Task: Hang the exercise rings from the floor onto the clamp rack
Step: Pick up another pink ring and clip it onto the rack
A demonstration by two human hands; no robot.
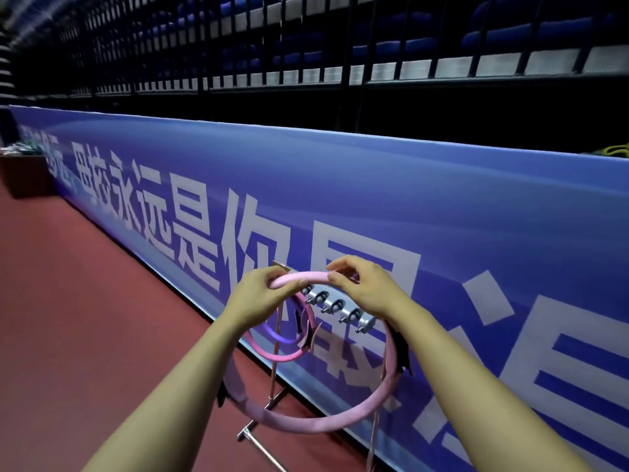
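I hold a large pink exercise ring upright in front of the clamp rack, a silver bar with several clamps on thin metal legs. My left hand grips the ring's top arc on the left. My right hand pinches the same arc on the right, just above the bar. The ring has black pads at its sides. A second pink ring with a black pad hangs from the rack's left end, behind the one I hold.
A long blue banner with white characters runs behind the rack. Red floor stretches to the left. The rack's metal foot rests on the floor below. A dark box stands far left; black railings and blue seats rise above.
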